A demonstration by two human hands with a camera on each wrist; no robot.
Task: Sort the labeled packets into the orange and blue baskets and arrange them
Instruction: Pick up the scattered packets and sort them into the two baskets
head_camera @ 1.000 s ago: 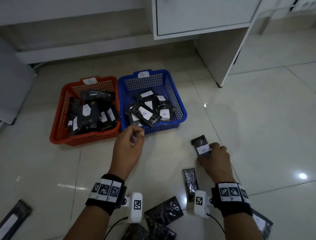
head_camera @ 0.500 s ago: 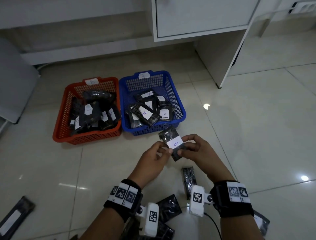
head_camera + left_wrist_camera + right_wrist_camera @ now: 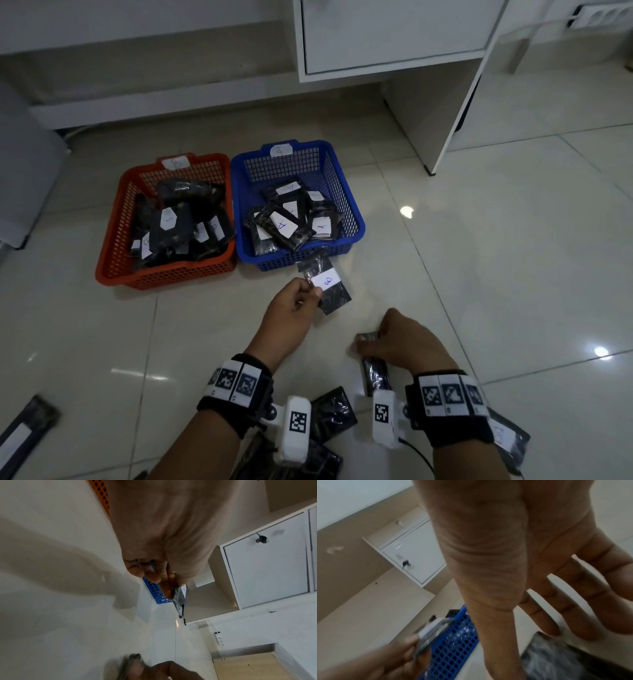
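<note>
- Black foil packet [image 3: 327, 286] with a white label reading B sits pinched in my left hand [image 3: 291, 308], thumb and fingertips clamped on its near-left edge.
- The packet hangs in the air just in front of the blue basket [image 3: 356, 222], its long axis running from far-left to near-right, label facing up.
- The orange basket [image 3: 113, 246], tagged B on its far rim, lies to the left of the packet and a bit farther from me; the blue one is tagged A, so I judge the coming move is a leftward carry past the blue basket's near-left corner.
- My left hand is the nearer one to the orange basket, and it already has the packet.
- My right hand [image 3: 400, 342] is low over the floor [image 3: 513, 274], fingers extended and spread, reaching onto another packet [image 3: 375, 370] lying there; the wrist view shows them not closed around it.
- More packets [image 3: 334, 411] lie loose by my wrists.
</note>
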